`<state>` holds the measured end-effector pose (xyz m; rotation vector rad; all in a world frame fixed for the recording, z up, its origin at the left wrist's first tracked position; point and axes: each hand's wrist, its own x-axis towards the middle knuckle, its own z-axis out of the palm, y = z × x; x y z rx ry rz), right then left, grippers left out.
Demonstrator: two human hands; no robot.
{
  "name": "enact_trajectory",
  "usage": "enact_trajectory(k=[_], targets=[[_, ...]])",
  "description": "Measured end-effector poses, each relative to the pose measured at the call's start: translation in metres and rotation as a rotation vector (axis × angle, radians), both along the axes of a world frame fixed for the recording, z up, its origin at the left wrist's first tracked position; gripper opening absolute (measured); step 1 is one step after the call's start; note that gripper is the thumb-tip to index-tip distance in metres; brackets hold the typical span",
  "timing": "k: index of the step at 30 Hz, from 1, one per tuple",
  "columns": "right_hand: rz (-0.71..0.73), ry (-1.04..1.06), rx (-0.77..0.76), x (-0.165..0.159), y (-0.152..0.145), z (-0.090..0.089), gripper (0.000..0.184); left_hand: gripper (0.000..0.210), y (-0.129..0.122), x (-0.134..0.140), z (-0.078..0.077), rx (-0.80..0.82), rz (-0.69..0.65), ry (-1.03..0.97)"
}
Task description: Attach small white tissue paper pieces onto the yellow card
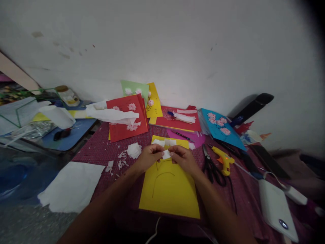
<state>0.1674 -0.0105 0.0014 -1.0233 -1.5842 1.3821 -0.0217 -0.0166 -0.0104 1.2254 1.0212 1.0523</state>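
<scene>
Both hands pinch a small piece of white tissue paper (166,155) between them, above the upper part of a yellow sheet (170,189). My left hand (149,156) grips its left side with thumb and fingers; my right hand (184,157) has the right side. Curved dark lines are drawn on the yellow sheet, and more white tissue pieces (170,142) lie along its top edge. Left of my left hand sits a stack of cut white tissue (134,150), with torn scraps (122,164) around it.
Black-handled scissors (213,167) and a yellow glue gun (223,161) lie to the right, near a white box-shaped device (276,206). Red card (127,117) and blue card (223,127) with pink flowers lean at the back. A large white tissue sheet (72,186) covers the left edge.
</scene>
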Motion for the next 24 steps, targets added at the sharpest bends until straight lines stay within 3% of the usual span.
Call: enact_trajectory(k=[17, 24], targets=[[0.026, -0.036, -0.113, -0.0018, 0.0016, -0.0035, 0.021, 0.014, -0.0028, 0.0019, 0.0061, 0.002, -0.043, 0.052], [0.026, -0.078, -0.058, 0.0018, 0.0005, 0.0034, 0.024, 0.014, -0.0037, 0.0020, 0.0086, 0.011, -0.040, 0.050]])
